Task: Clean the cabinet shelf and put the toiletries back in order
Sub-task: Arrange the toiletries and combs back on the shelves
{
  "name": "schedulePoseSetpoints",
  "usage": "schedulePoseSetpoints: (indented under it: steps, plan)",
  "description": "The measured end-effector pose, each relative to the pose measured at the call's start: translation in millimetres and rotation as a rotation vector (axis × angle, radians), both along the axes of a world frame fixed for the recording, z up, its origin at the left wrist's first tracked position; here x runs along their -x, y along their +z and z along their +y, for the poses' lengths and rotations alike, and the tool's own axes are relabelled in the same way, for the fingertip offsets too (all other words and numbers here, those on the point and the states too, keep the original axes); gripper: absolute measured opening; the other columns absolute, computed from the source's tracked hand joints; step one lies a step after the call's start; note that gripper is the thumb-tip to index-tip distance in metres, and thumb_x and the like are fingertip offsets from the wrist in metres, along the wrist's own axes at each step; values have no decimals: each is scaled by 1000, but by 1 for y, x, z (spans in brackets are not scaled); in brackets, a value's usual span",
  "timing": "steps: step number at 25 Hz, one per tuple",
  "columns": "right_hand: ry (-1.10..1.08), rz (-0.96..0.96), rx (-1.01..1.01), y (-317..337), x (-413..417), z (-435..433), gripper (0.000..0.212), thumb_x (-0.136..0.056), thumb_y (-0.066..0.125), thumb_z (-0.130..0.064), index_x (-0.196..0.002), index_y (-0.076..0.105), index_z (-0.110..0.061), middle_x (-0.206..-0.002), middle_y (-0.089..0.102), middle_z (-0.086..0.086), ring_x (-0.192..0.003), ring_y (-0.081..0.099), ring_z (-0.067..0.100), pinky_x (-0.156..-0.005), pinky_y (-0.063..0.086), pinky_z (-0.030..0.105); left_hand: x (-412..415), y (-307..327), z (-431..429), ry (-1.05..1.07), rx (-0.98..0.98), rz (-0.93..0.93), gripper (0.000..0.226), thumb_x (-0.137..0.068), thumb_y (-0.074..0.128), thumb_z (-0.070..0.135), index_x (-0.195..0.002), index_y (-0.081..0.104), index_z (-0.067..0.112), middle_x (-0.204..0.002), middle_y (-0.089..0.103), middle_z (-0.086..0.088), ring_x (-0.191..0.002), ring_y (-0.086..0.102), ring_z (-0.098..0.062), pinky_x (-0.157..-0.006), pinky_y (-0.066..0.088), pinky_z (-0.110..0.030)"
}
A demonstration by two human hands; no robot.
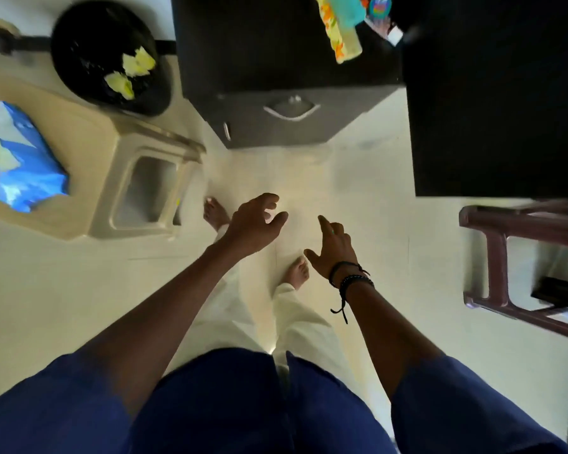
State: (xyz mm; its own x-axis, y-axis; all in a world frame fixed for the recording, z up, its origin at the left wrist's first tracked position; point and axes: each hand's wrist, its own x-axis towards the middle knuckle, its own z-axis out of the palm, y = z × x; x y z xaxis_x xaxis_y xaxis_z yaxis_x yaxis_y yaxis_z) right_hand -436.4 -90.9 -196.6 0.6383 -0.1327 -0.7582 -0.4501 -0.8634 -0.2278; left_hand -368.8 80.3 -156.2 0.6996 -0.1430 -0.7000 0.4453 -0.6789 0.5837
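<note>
I look straight down at a pale tiled floor. My left hand [254, 224] hangs over the floor with fingers spread and nothing in it. My right hand [333, 247], with dark bracelets at the wrist, is likewise empty with fingers apart. Ahead stands a dark cabinet [276, 122] with a metal handle on its front. On its top lie a yellow flowered cloth [340, 37], a teal bottle [348, 8] and a small round colourful item [379, 4]. Both hands are well short of the cabinet.
A black bin [89, 44] holding yellow scraps stands at the back left. A beige plastic stool [135, 178] carries a blue and white packet [20, 158]. A dark surface [499, 109] fills the right, with a brown plastic chair [505, 257] below it. My bare feet are on the floor.
</note>
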Motion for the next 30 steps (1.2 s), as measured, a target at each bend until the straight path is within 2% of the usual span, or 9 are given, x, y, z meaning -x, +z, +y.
schedulePoseSetpoints:
  steps: [3,7,10,12,15,21,24,27,30]
  plan:
    - [2,63,-10,-43,51,-22,76,-85,63,-28,-148,19,-23,-144,32,8,-125,40,34,-97,45,43,53,-52,-30,15,30,43,40,-88,62,32,-124,54,17,-119,63,1,-104,63,-19,-95,47,-33]
    - [-23,119,-16,-83,109,-48,78,-85,64,-29,-148,18,-23,-144,32,7,-124,40,34,-96,44,42,108,-95,-56,-14,8,102,44,-87,62,36,-126,53,18,-121,61,2,-107,61,-17,-96,45,-31]
    - [-159,159,-22,-121,129,-65,77,-85,65,-30,-147,21,-20,-144,35,8,-126,41,32,-101,40,39,131,-125,-68,-66,12,109,43,-87,60,34,-125,54,14,-118,62,-4,-106,60,-22,-95,46,-32]
    - [-283,148,-2,-168,124,-76,76,-84,67,-32,-146,26,-17,-142,39,10,-128,44,30,-104,38,37,135,-163,-72,-85,8,109,41,-89,60,26,-126,54,12,-117,62,-8,-106,60,-25,-94,46,-32]
    - [-386,104,10,-252,104,-91,75,-82,69,-32,-144,30,-14,-139,45,12,-128,45,28,-106,36,34,130,-234,-73,-129,-3,101,48,-88,60,30,-132,49,17,-127,60,-5,-114,59,-23,-102,42,-36]
    - [-517,124,59,-435,91,-122,70,-83,69,-32,-141,35,-13,-140,46,9,-129,45,25,-107,37,34,114,-390,-97,-222,-16,121,51,-88,59,35,-135,44,20,-132,56,-3,-120,54,-21,-102,42,-35]
    - [-525,147,126,-497,104,-134,60,-85,66,-33,-134,40,-9,-136,46,11,-124,49,27,-99,40,31,121,-445,-106,-303,-28,149,49,-88,59,36,-133,45,22,-131,56,-2,-119,54,-21,-100,41,-31]
    - [-630,105,216,-537,107,-144,49,-88,62,-35,-123,44,-5,-127,51,14,-113,54,30,-86,44,32,120,-479,-108,-370,-36,154,46,-90,57,33,-133,46,20,-131,56,-3,-120,52,-22,-99,39,-30]
    - [-574,114,219,-550,106,-150,34,-89,58,-38,-102,57,-6,-98,62,11,-92,58,29,-67,38,28,115,-490,-102,-402,-66,149,44,-92,55,31,-133,47,17,-131,56,-5,-120,52,-24,-99,39,-30]
